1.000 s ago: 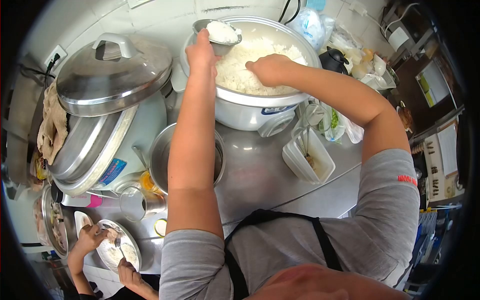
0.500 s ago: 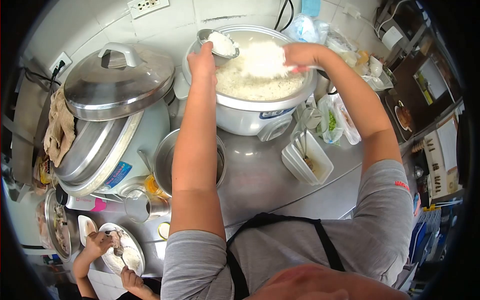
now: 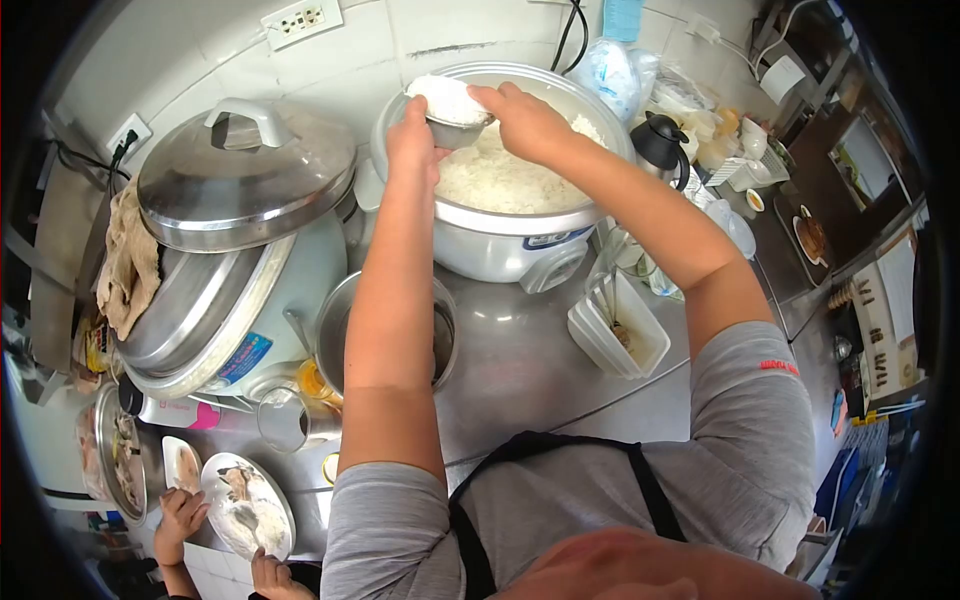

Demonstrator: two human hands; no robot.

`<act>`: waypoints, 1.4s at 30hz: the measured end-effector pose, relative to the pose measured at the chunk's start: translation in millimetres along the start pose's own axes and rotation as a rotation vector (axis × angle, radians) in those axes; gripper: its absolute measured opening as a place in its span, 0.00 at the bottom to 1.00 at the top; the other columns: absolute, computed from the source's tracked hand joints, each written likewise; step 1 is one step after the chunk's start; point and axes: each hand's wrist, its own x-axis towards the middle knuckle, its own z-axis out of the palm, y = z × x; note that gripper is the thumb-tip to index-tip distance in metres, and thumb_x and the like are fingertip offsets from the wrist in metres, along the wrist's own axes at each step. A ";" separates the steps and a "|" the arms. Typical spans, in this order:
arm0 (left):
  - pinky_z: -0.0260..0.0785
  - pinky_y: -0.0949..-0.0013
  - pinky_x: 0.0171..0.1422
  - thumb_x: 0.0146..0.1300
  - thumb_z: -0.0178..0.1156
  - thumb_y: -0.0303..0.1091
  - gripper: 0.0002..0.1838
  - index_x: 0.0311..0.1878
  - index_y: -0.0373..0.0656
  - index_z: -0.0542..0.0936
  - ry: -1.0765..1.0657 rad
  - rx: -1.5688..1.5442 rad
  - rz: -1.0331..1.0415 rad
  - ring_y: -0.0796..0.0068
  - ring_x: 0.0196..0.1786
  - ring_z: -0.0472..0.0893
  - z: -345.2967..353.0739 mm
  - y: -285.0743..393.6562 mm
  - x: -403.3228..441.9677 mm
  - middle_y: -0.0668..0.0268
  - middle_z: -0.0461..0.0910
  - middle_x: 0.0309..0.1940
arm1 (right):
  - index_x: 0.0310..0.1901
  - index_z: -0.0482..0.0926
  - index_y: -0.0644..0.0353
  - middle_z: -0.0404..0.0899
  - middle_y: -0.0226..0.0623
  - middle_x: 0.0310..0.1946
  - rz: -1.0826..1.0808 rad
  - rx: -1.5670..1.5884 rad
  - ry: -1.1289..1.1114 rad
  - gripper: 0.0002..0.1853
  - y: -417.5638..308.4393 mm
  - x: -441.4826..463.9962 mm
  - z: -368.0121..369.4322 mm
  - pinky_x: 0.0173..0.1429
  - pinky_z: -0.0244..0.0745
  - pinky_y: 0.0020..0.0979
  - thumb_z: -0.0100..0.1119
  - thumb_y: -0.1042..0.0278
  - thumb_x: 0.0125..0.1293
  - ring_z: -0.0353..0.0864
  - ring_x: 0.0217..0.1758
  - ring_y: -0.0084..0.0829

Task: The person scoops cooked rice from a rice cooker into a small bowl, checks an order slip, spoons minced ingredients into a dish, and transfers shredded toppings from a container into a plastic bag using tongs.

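My left hand [image 3: 410,145] is closed around a small metal bowl [image 3: 458,133], held over the left side of the rice cooker [image 3: 490,235]. White rice [image 3: 442,97] is heaped in the bowl above its rim. At the bowl's right rim is my right hand [image 3: 525,122], its fingers closed and pointing to the heap; whatever they grip is hidden by the hand and rice. Below both hands, loose cooked rice [image 3: 500,185] fills the open cooker.
Left stands a second rice cooker [image 3: 215,330] with a metal lid [image 3: 240,185] on top. A metal pot [image 3: 450,345] and plastic containers [image 3: 620,330] stand on the counter. Lower left, another person's hands [image 3: 180,515] are by an oval plate [image 3: 285,500]. A black-lidded jug [image 3: 660,145] stands right.
My right hand has moved left from over the cooker, with a blurred load of rice, to the bowl. The rice in the bowl is heaped higher. The other person's hand has left the plate.
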 end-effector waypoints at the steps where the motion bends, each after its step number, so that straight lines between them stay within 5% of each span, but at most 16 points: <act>1: 0.69 0.59 0.38 0.57 0.46 0.42 0.23 0.48 0.30 0.66 -0.032 0.004 -0.009 0.61 0.41 0.75 -2.8 -2.9 4.4 0.53 0.71 0.42 | 0.54 0.63 0.46 0.66 0.45 0.44 -0.068 0.027 0.041 0.27 22.3 7.4 8.3 0.48 0.66 0.35 0.39 0.82 0.51 0.69 0.46 0.42; 5: 0.68 0.58 0.42 0.58 0.44 0.43 0.25 0.51 0.31 0.63 -0.107 -0.026 -0.039 0.59 0.45 0.73 -2.4 -1.0 3.6 0.52 0.69 0.46 | 0.51 0.67 0.51 0.67 0.43 0.38 -0.139 0.201 0.171 0.27 36.3 0.4 -26.5 0.48 0.64 0.31 0.39 0.87 0.48 0.68 0.44 0.40; 9: 0.67 0.57 0.45 0.59 0.43 0.43 0.25 0.53 0.33 0.61 -0.142 -0.037 -0.085 0.59 0.48 0.72 -1.0 0.2 1.8 0.52 0.67 0.49 | 0.50 0.68 0.38 0.67 0.42 0.35 -0.298 -0.097 0.097 0.28 38.8 -10.3 -22.9 0.44 0.66 0.32 0.42 0.84 0.50 0.69 0.41 0.39; 19: 0.65 0.56 0.50 0.63 0.40 0.40 0.21 0.54 0.34 0.61 -0.269 -0.047 -0.042 0.60 0.52 0.69 -1.4 4.1 -3.9 0.54 0.65 0.52 | 0.50 0.69 0.37 0.68 0.42 0.41 0.008 -0.044 0.105 0.25 13.6 15.2 -44.9 0.46 0.67 0.34 0.39 0.80 0.53 0.70 0.46 0.39; 24: 0.61 0.54 0.54 0.63 0.39 0.38 0.21 0.55 0.34 0.60 -0.234 -0.176 0.039 0.60 0.54 0.66 -7.5 1.1 1.2 0.54 0.63 0.54 | 0.50 0.68 0.38 0.70 0.43 0.41 -0.071 -0.041 0.116 0.24 13.8 9.6 -17.6 0.45 0.68 0.35 0.40 0.78 0.53 0.71 0.45 0.40; 27: 0.61 0.53 0.52 0.62 0.41 0.37 0.20 0.53 0.33 0.61 -0.169 -0.227 0.112 0.60 0.53 0.67 -10.5 -0.5 5.4 0.54 0.65 0.51 | 0.48 0.69 0.47 0.74 0.41 0.37 0.210 -0.071 0.057 0.20 32.3 6.8 -32.8 0.41 0.70 0.36 0.40 0.76 0.54 0.74 0.41 0.39; 30: 0.61 0.53 0.51 0.61 0.44 0.37 0.20 0.51 0.32 0.61 -0.114 -0.240 0.129 0.59 0.51 0.68 -9.1 1.9 3.6 0.54 0.66 0.49 | 0.46 0.70 0.55 0.77 0.39 0.34 0.211 -0.561 -0.342 0.16 48.8 -6.7 -7.6 0.37 0.72 0.37 0.41 0.74 0.55 0.77 0.38 0.38; 33: 0.57 0.48 0.55 0.62 0.41 0.38 0.22 0.55 0.32 0.58 -0.155 -0.214 0.135 0.57 0.56 0.64 -9.6 3.9 1.3 0.54 0.61 0.55 | 0.44 0.71 0.59 0.77 0.38 0.35 0.058 -0.638 -0.503 0.14 28.6 -24.7 -5.9 0.35 0.72 0.36 0.42 0.73 0.55 0.77 0.38 0.36; 42: 0.53 0.46 0.57 0.59 0.44 0.34 0.22 0.54 0.31 0.59 -0.166 -0.242 0.126 0.57 0.56 0.64 -10.0 1.6 4.1 0.54 0.62 0.55 | 0.52 0.66 0.50 0.76 0.43 0.33 -0.164 -0.569 -0.698 0.21 -32.3 -58.4 -63.5 0.38 0.72 0.35 0.41 0.75 0.53 0.76 0.38 0.38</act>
